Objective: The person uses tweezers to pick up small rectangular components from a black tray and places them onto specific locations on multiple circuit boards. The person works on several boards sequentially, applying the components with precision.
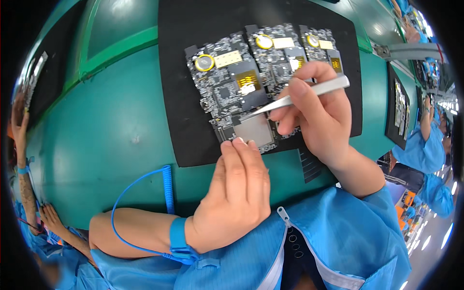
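Note:
Three populated circuit boards lie side by side on a black mat (176, 111). My right hand (321, 111) pinches a pair of metal tweezers (311, 91), whose tips reach the left circuit board (224, 89) at the upper edge of its square silver shield (255, 131). Along that board's near edge rest the fingertips of my left hand (237, 186), fingers together and stretched out. What lies under those fingertips is hidden. My right hand partly covers the middle circuit board (275, 60). Farther right is the third circuit board (321, 41). Each board carries a yellow-ringed round cell and a cream label.
A green bench top (121, 125) surrounds the mat. A blue coiled cord (168, 188) runs to the blue wrist strap (179, 237) on my left wrist. Another person's hands (19, 121) are at the far left. More boards (400, 108) lie on a mat at right, near blue-clad co-workers.

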Motion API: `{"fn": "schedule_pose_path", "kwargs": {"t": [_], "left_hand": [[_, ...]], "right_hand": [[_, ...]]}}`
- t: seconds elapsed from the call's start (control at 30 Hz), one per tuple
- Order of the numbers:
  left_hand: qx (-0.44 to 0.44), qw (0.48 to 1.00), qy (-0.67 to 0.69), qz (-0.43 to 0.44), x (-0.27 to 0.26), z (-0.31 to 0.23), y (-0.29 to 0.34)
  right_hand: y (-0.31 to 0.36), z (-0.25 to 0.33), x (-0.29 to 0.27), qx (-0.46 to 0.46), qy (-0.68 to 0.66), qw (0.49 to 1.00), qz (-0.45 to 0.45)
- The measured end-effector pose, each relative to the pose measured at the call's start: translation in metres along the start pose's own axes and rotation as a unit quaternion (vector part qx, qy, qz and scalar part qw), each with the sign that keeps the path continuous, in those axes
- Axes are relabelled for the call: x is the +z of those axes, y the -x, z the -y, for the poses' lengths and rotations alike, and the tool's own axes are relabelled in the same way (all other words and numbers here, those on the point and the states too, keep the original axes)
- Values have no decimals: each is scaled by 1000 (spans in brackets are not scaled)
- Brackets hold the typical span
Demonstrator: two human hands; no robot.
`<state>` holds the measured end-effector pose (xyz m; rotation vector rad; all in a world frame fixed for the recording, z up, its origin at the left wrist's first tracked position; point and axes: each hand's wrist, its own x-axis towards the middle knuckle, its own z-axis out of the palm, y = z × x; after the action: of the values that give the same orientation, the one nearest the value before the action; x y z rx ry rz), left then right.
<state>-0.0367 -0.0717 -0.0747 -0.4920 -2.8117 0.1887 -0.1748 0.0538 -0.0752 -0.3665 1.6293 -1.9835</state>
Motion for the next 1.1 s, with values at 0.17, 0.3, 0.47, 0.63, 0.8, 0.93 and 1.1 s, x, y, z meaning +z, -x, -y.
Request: {"fn": "schedule_pose_path", "kwargs": {"t": [0.17,0.3,0.47,0.63,0.8,0.93,1.1], "left_hand": [[19,999,-26,-39,10,1,3],[23,998,-29,-49,12,1,1],[32,997,-36,-57,14,2,1],[38,996,-45,-62,15,2,1],[45,996,-56,-61,15,1,0],[46,995,-60,-60,17,-1,0],[46,995,-60,-63,18,-2,0]], "right_hand": [[8,-7,2,-34,50,998,-18],[8,-7,3,-49,66,997,-13],[7,-10,-1,-64,79,995,10],[8,-10,1,-59,78,995,1],[8,-12,-3,-72,63,995,14],[9,-13,-3,-72,66,995,10],[10,-15,-4,-74,66,995,11]]}}
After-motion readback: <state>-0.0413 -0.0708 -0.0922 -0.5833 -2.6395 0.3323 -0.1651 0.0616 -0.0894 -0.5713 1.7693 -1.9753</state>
